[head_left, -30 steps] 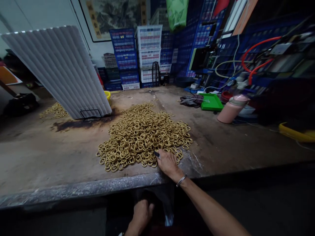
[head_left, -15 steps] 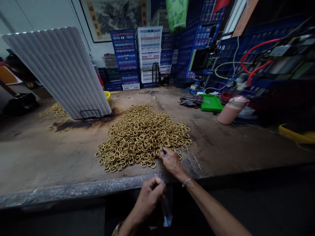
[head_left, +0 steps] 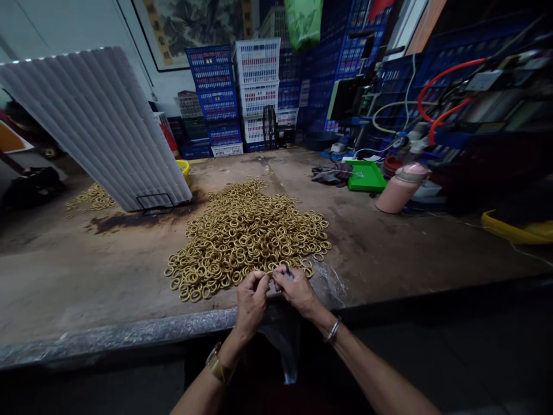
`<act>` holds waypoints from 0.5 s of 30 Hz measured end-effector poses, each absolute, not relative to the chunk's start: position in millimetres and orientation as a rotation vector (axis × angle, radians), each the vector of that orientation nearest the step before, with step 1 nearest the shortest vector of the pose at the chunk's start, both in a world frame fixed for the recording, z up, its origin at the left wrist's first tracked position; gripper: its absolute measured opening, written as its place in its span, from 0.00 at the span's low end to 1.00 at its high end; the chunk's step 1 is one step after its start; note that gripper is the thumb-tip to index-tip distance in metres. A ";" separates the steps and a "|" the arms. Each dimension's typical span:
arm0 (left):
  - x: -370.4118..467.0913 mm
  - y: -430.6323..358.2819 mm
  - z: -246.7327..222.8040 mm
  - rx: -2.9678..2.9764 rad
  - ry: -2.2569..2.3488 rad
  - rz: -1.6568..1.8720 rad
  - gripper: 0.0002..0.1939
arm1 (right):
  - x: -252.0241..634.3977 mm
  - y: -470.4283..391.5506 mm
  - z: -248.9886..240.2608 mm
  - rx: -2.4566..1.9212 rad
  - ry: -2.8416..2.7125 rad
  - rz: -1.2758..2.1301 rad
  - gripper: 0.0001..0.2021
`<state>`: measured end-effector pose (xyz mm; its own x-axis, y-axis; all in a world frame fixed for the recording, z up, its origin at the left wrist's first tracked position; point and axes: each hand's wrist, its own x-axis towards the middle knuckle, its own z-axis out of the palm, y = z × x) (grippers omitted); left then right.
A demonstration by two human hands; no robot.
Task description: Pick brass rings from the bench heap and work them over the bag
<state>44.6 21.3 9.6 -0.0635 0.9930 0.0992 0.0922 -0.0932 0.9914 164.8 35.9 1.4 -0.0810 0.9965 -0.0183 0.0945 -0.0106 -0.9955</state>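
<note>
left hand (head_left: 252,297) and right hand (head_left: 299,291) pinch a golden ring (head_left: 269,273) between them.

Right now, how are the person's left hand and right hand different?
The right hand holds a small dark tool; none shows in the left hand. The left hand has a wide goldish band at its wrist; the right hand, a thin silvery bracelet. Both hands pinch at what looks like a gold ring.
</note>
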 end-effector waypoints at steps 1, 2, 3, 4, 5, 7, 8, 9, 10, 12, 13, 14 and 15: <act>44.0 21.5 8.0 1.388 1.309 1.302 0.10 | 164.3 36.9 3.1 -1.265 -1.338 1.234 0.14; 43.3 21.1 6.3 1.460 1.332 1.300 0.09 | 163.7 37.4 4.9 -1.287 -1.345 1.231 0.14; 42.4 20.2 4.6 1.531 1.349 1.281 0.08 | 163.1 37.1 6.7 -1.312 -1.345 1.214 0.14; 41.3 18.8 3.1 1.586 1.362 1.268 0.08 | 162.5 36.1 8.4 -1.340 -1.362 1.201 0.12; 39.8 17.4 1.6 1.640 1.363 1.252 0.08 | 162.2 34.7 9.6 -1.370 -1.385 1.183 0.10; 36.0 17.0 -1.8 1.737 1.421 1.261 0.09 | 162.8 32.6 10.2 -1.410 -1.458 1.133 0.08; 33.9 18.9 -3.7 1.799 1.448 1.217 0.10 | 164.0 32.5 9.4 -1.441 -1.488 1.113 0.08; 31.9 22.0 -5.7 1.847 1.479 1.198 0.10 | 165.9 33.1 8.1 -1.471 -1.511 1.097 0.08; 30.3 25.9 -7.7 1.883 1.472 1.175 0.10 | 168.3 33.9 6.6 -1.498 -1.515 1.091 0.08; 28.4 32.7 -11.1 1.902 1.479 1.124 0.10 | 173.5 34.8 3.9 -1.543 -1.500 1.091 0.09; 28.2 34.5 -12.6 1.900 1.478 1.077 0.10 | 175.8 34.4 2.9 -1.566 -1.477 1.127 0.09; 28.7 34.7 -14.1 1.887 1.501 1.046 0.10 | 177.6 33.6 2.1 -1.587 -1.444 1.191 0.08; 30.2 33.3 -15.6 1.899 1.467 0.978 0.11 | 179.1 32.6 1.4 -1.584 -1.400 1.199 0.08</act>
